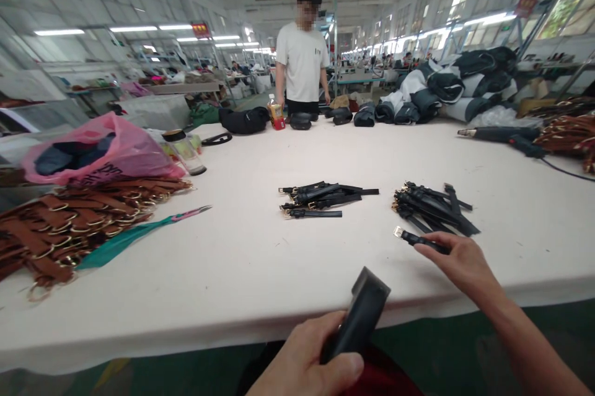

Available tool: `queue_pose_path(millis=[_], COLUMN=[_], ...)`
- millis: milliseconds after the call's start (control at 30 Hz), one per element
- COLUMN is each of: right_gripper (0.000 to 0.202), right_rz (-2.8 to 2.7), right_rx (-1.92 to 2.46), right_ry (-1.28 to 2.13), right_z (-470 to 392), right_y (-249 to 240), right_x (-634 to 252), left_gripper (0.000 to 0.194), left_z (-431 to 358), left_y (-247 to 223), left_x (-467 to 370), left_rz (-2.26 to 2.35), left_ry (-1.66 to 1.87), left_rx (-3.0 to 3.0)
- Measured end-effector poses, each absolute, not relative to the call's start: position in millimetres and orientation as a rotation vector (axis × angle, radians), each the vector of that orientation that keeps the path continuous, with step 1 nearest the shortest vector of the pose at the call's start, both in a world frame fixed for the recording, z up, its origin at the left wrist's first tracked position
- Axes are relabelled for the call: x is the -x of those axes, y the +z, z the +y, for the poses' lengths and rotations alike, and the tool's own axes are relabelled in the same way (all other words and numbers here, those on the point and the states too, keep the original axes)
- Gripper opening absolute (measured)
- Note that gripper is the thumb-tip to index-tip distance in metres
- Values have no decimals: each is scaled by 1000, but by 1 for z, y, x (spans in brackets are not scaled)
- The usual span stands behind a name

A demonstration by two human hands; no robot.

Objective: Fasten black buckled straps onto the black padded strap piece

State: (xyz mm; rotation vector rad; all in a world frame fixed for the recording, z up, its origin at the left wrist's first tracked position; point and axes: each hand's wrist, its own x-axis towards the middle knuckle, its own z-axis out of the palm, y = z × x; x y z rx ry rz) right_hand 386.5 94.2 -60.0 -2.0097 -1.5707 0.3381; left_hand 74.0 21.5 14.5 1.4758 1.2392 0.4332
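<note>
My left hand (309, 356) is closed around a black handheld tool (360, 312) with a blunt, squared end, its exact kind unclear, at the table's front edge. In my right hand (460, 259), pinched between thumb and fingers, is a short black buckle strap (425, 242) with a gold-coloured buckle pointing left. Just beyond that hand lies a pile of similar black straps (432, 207). A second group of black straps (320, 196) rests in the middle of the table, buckles mostly to the left.
Brown straps with metal rings (60, 228) are heaped at left beside scissors with a green cloth (139, 236), a pink bag (116, 154) and a jar (183, 151). A heat gun (502, 134) lies at right on the white table (232, 284). A person (302, 61) stands opposite.
</note>
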Motion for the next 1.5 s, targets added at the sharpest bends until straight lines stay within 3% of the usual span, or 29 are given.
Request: queue_pose_path(millis=[267, 467, 600, 1000, 1500], right_gripper=[37, 39, 40, 39, 46], right_rz=[-1633, -1680, -1673, -1673, -1733], right_rx=[2078, 2253, 2291, 2281, 2120], right_ry=[406, 193, 180, 294, -81], right_z=[97, 94, 90, 104, 166], right_y=[-88, -101, -107, -103, -91], right_x=[-384, -375, -372, -376, -387], left_gripper=[17, 31, 26, 30, 28], left_z=[41, 50, 71, 94, 94], left_y=[12, 6, 0, -14, -18], left_x=[-93, -57, -15, 56, 44], left_rz=[1144, 1253, 1298, 1455, 1376], left_ry=[309, 313, 416, 610, 602], left_rx=[-1488, -1276, -1157, -1063, -1025])
